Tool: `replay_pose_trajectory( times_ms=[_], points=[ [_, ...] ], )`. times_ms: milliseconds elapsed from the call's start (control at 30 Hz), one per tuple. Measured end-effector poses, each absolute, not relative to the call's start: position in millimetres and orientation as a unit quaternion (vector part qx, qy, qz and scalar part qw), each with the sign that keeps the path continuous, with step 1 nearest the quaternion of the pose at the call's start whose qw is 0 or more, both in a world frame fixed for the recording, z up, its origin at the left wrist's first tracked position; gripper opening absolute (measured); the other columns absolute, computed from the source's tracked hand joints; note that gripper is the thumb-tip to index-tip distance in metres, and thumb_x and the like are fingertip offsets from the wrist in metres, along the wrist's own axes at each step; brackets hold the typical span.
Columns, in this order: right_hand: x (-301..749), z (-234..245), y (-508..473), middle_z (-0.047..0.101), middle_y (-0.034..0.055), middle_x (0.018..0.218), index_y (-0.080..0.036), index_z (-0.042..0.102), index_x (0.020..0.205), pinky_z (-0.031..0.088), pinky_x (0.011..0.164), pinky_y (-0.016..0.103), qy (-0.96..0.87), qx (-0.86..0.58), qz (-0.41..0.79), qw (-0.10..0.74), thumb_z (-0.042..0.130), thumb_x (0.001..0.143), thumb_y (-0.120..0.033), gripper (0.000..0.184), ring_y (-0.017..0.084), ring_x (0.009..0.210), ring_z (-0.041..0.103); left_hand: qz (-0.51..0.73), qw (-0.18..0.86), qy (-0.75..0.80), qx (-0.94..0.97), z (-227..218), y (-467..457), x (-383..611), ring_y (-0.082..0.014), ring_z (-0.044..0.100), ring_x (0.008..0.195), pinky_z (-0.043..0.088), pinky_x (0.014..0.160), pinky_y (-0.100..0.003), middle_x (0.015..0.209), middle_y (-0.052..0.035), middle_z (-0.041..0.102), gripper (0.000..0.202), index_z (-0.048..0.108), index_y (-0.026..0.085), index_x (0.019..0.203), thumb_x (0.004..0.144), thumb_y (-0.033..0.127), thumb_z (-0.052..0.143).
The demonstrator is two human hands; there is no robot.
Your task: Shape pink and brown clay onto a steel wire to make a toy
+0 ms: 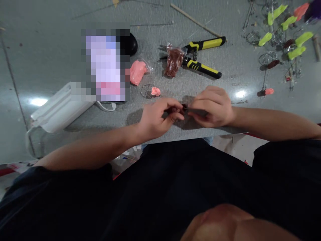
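Close to the table's near edge, my left hand (159,115) pinches a small dark brown piece (184,107), mostly covered by the fingers. From the right, my right hand (213,106) closes on a dark, narrow, flat-looking tool (198,111), whose tip meets the brown piece; its exact kind is not clear. Just beyond my left hand lies a wire piece with a pink clay lump (155,91). Farther off, a clear bag of brown clay (174,62) rests across yellow-and-black-handled pliers (204,68). A bag of pink clay (137,72) sits to its left.
A white power bank-like device (62,108) with a cable stands at left, beside a pixelated phone-like screen (107,67) and a black rounded object (131,44). Several wire pieces with yellow-green clay (265,39) lie at far right. A thin stick (194,20) lies at the back.
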State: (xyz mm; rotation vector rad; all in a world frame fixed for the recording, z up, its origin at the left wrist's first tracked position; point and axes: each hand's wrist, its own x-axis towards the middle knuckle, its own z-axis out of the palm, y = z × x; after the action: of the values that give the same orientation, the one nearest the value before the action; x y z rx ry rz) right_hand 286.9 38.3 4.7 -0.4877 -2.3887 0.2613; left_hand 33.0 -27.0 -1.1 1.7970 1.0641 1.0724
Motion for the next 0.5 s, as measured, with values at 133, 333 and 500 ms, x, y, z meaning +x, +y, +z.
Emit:
replay_pose_trajectory(
  times_ms=[133, 333, 500],
  points=[
    [281, 3, 31, 0.081, -0.0028, 0.098, -0.034, 0.078, 0.123, 0.048, 0.06, 0.034, -0.913, -0.089, 0.045, 0.396, 0.077, 0.106, -0.036, 0.018, 0.014, 0.073, 0.07, 0.393, 0.367, 0.409, 0.737, 9, -30, 36, -0.0138, 0.075, 0.066, 0.053, 0.06, -0.026, 0.079, 0.0005, 0.082, 0.033, 0.074, 0.023, 0.09, 0.104, 0.052, 0.082],
    [279, 6, 30, 0.08, -0.0015, 0.098, -0.031, 0.082, 0.107, 0.045, 0.058, 0.034, -0.908, -0.053, -0.025, 0.416, 0.079, 0.103, -0.022, 0.011, 0.014, 0.078, 0.068, 0.404, 0.43, 0.401, 0.701, 10, -29, 41, -0.0118, 0.065, 0.058, 0.047, 0.054, -0.025, 0.069, 0.0007, 0.077, 0.045, 0.077, 0.021, 0.087, 0.102, 0.063, 0.08],
    [279, 3, 24, 0.076, -0.0002, 0.09, -0.03, 0.078, 0.108, 0.044, 0.058, 0.036, -0.922, -0.102, 0.027, 0.374, 0.064, 0.111, -0.029, 0.015, 0.015, 0.07, 0.063, 0.401, 0.453, 0.386, 0.696, 13, -26, 39, -0.0114, 0.063, 0.059, 0.047, 0.056, -0.025, 0.067, 0.0013, 0.072, 0.04, 0.072, 0.02, 0.081, 0.104, 0.051, 0.08]
  ],
)
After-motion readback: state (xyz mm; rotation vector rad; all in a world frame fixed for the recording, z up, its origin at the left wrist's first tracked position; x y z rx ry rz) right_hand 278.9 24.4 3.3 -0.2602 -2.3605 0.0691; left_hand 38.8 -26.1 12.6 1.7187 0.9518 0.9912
